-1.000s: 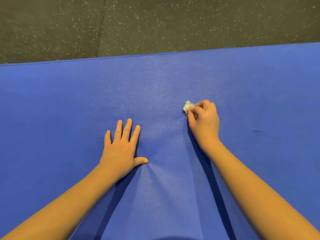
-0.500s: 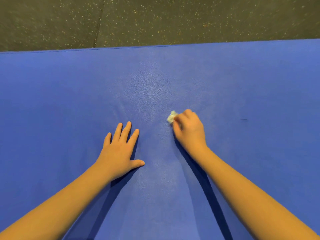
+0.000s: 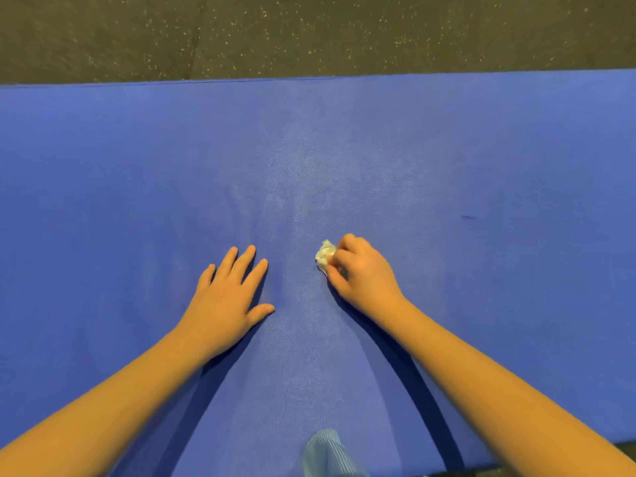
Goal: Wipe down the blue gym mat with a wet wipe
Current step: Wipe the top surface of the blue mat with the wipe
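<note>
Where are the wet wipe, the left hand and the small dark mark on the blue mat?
wet wipe (image 3: 324, 257), head view, on its crumpled white part beside the fingers.
left hand (image 3: 225, 299), head view, on the back of the hand.
dark mark (image 3: 468, 217), head view, on the streak's middle.

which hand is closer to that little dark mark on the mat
Right. The right hand, gripping the wet wipe, is left of the dark mark; the left hand lies flat farther left.
</note>
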{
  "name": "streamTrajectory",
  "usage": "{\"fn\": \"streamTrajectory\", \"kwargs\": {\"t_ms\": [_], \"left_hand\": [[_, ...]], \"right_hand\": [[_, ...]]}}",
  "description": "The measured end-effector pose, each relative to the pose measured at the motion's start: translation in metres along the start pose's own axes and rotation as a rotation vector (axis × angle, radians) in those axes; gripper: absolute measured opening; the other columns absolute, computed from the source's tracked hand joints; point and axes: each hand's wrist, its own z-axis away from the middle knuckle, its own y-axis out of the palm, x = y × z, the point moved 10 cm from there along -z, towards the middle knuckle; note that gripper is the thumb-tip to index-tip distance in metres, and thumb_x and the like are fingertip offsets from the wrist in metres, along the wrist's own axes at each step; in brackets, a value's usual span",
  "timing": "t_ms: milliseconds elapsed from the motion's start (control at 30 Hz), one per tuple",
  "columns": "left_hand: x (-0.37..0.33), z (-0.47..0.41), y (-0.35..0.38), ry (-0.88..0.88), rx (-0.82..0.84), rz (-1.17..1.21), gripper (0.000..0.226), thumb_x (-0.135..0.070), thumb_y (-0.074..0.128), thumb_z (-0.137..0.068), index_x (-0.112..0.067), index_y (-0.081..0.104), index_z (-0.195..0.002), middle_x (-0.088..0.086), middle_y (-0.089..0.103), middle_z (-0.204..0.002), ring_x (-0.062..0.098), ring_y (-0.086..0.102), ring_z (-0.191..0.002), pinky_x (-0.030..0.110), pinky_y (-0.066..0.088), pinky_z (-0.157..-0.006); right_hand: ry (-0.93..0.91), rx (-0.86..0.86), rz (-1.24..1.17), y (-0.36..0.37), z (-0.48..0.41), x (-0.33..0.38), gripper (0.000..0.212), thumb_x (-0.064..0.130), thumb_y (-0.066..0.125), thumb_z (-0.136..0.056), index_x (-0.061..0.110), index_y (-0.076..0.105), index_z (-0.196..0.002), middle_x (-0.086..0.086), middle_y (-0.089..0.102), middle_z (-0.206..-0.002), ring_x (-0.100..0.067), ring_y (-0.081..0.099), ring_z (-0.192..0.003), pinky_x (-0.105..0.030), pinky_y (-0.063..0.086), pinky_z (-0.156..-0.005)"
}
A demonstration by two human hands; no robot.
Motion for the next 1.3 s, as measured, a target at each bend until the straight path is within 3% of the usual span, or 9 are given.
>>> {"fn": "streamTrajectory", "kwargs": {"t_ms": [233,400,567,767,900,967,1067,1167,1300], "left_hand": [[0.005,0.019,0.011,-0.041,0.08,0.017,0.088,-0.076,0.014,-0.084,-0.023,0.011,-0.154,-0.002,-0.001,-0.162,0.022,-0.004,-0.149,0.047,0.008,-0.118],[-0.001,0.031,0.018,-0.063,0.161,-0.048,0.079,-0.063,0.032,-0.094,-0.026,-0.001,-0.154,-0.004,-0.014,-0.161,0.019,-0.013,-0.148,0.042,0.003,-0.119],[-0.008,0.045,0.023,-0.082,0.139,-0.001,0.076,-0.061,0.032,-0.095,-0.025,0.002,-0.154,-0.004,-0.011,-0.161,0.018,-0.012,-0.148,0.044,0.002,-0.119],[-0.013,0.061,0.029,-0.084,0.057,0.047,0.068,-0.053,0.03,-0.099,-0.023,0.006,-0.155,-0.002,-0.005,-0.162,0.019,-0.009,-0.149,0.046,0.001,-0.119],[-0.017,0.07,0.032,-0.097,-0.004,0.087,0.062,-0.045,0.029,-0.101,-0.02,0.01,-0.154,-0.001,0.0,-0.162,0.019,-0.006,-0.149,0.046,0.0,-0.118],[-0.016,0.074,0.035,-0.087,-0.002,0.083,0.061,-0.045,0.026,-0.102,-0.02,0.009,-0.155,-0.002,-0.001,-0.162,0.018,-0.007,-0.149,0.045,-0.001,-0.118],[-0.016,0.082,0.036,-0.07,-0.009,0.081,0.065,-0.053,0.013,-0.099,-0.02,0.01,-0.155,-0.002,-0.001,-0.162,0.018,-0.006,-0.149,0.044,0.0,-0.119],[-0.017,0.087,0.04,-0.076,0.008,0.069,0.071,-0.056,0.008,-0.093,-0.02,0.008,-0.155,-0.002,-0.001,-0.162,0.018,-0.007,-0.149,0.045,-0.001,-0.118],[-0.025,0.091,0.042,-0.073,0.033,0.046,0.072,-0.061,0.009,-0.095,-0.02,0.007,-0.155,-0.001,-0.003,-0.162,0.019,-0.009,-0.148,0.046,-0.002,-0.118]], "right_hand": [[0.392,-0.208,-0.037,-0.014,0.0,-0.025,0.009,-0.001,0.063,-0.074,0.004,0.059,-0.067,-0.013,0.054,-0.075,-0.033,0.052,-0.067,-0.036,0.039,-0.051],[0.086,0.139,-0.016,0.014,0.02,0.032,0.012,0.01,0.061,-0.08,0.007,0.059,-0.068,-0.007,0.052,-0.076,-0.029,0.052,-0.068,-0.033,0.037,-0.053],[0.51,-0.066,0.084,-0.029,0.036,-0.039,0.016,0.012,0.052,-0.085,0.002,0.06,-0.076,-0.013,0.061,-0.09,-0.035,0.056,-0.078,-0.041,0.045,-0.066],[0.185,0.287,0.055,-0.006,0.07,0.022,0.01,0.021,0.053,-0.09,0.012,0.055,-0.085,-0.004,0.063,-0.092,-0.027,0.059,-0.078,-0.034,0.046,-0.062],[0.425,0.176,0.155,-0.028,0.07,-0.016,0.032,0.019,0.049,-0.093,0.01,0.05,-0.124,-0.008,0.061,-0.107,-0.031,0.058,-0.093,-0.033,0.041,-0.065],[0.52,0.112,0.168,-0.031,0.078,-0.016,0.023,0.022,0.047,-0.095,0.004,0.055,-0.107,-0.012,0.059,-0.105,-0.033,0.058,-0.09,-0.037,0.043,-0.068],[0.312,0.218,0.138,-0.008,0.093,0.029,0.027,0.03,0.05,-0.095,0.004,0.058,-0.089,-0.011,0.058,-0.092,-0.031,0.054,-0.076,-0.038,0.044,-0.063],[0.165,0.252,0.137,-0.008,0.105,0.046,0.014,0.019,0.057,-0.088,0.007,0.061,-0.082,-0.009,0.059,-0.084,-0.032,0.055,-0.07,-0.037,0.043,-0.059],[0.333,-0.043,0.166,-0.043,0.109,0.02,0.015,0.008,0.06,-0.078,0.004,0.057,-0.064,-0.012,0.056,-0.067,-0.032,0.047,-0.051,-0.034,0.036,-0.05]]}}
